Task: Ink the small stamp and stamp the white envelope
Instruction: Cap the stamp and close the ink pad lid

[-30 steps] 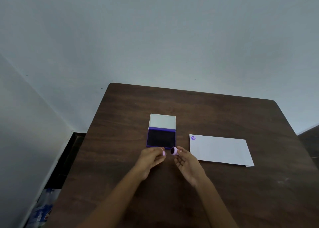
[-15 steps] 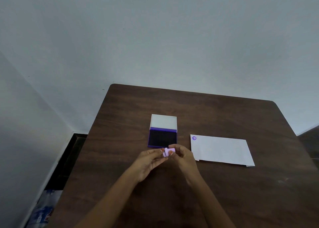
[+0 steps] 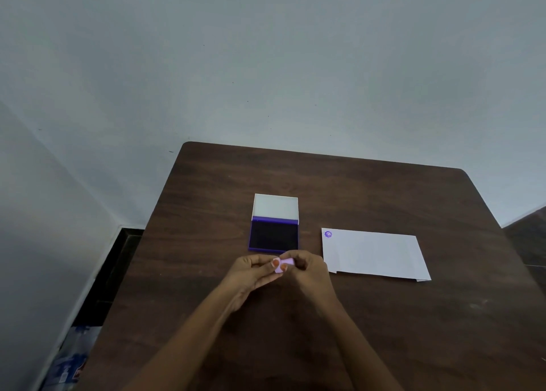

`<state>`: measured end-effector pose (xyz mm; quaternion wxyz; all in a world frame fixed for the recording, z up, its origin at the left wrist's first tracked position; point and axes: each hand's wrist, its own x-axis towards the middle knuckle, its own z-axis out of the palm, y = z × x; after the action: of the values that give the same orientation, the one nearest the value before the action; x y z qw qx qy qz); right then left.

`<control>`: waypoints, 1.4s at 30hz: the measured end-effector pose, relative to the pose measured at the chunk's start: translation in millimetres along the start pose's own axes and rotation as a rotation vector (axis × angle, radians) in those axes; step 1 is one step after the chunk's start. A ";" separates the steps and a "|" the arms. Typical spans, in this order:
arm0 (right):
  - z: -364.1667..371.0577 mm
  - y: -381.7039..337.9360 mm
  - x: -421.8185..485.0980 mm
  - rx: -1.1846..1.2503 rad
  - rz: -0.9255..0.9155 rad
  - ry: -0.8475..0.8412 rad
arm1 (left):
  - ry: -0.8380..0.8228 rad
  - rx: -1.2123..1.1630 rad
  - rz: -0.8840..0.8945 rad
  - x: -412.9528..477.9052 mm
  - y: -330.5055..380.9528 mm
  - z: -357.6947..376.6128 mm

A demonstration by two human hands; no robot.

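A small pale-pink stamp (image 3: 286,264) is pinched between the fingertips of my left hand (image 3: 256,273) and my right hand (image 3: 307,268), just in front of the ink pad. The purple ink pad (image 3: 273,236) lies open on the dark wooden table (image 3: 369,192), its white lid (image 3: 276,206) folded back behind the dark inked surface. The white envelope (image 3: 373,255) lies flat to the right of my hands. A round purple stamp mark (image 3: 328,234) sits in its far-left corner.
The table stands against a pale wall. A dark gap of floor (image 3: 118,260) runs along the table's left edge, with a blue-and-white packet (image 3: 69,364) lying low on the left.
My hands came together. The stamp, held up in my right fingers with its dark face showing, is now held by both hands with its pink body on top.
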<state>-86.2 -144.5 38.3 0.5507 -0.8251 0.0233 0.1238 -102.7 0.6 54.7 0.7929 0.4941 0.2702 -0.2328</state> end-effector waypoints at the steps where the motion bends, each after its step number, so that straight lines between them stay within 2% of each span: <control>1: -1.3 -0.4 -1.3 0.033 0.008 -0.018 | 0.009 0.026 0.005 -0.1 -0.8 0.1; 4: -3.4 -1.5 -2.3 0.133 0.081 -0.063 | 0.022 0.065 0.011 -0.8 -4.9 0.2; 7: 0.1 0.2 2.3 0.129 0.133 -0.017 | 0.017 0.038 0.006 -0.6 -8.0 0.9; 12: 14.1 5.6 10.4 -0.026 0.039 0.078 | 0.285 0.218 0.091 5.9 -6.2 -2.6; 19: 20.8 13.5 15.6 -0.314 -0.112 -0.071 | 0.424 0.373 0.250 19.8 2.8 -21.4; 25: 21.0 18.5 20.6 -0.397 -0.047 -0.198 | 0.500 0.441 0.322 32.5 5.7 -22.0; 27: 15.8 16.9 25.2 -0.327 0.000 -0.240 | 0.542 0.477 0.366 37.8 8.6 -20.2; 29: 8.2 11.2 32.3 -0.171 0.029 -0.164 | 0.572 0.538 0.414 45.5 15.5 -19.3; 33: -5.6 -2.0 68.5 0.019 0.080 0.105 | 0.613 0.633 0.491 67.4 39.4 -17.8; 42: 2.7 -3.9 138.7 0.051 0.191 0.210 | 0.553 0.738 0.450 106.6 61.1 -4.6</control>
<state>48.3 -126.9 8.9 0.5516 -0.8135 0.1621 0.0880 14.8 18.6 23.0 0.4950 0.8301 0.2567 0.0032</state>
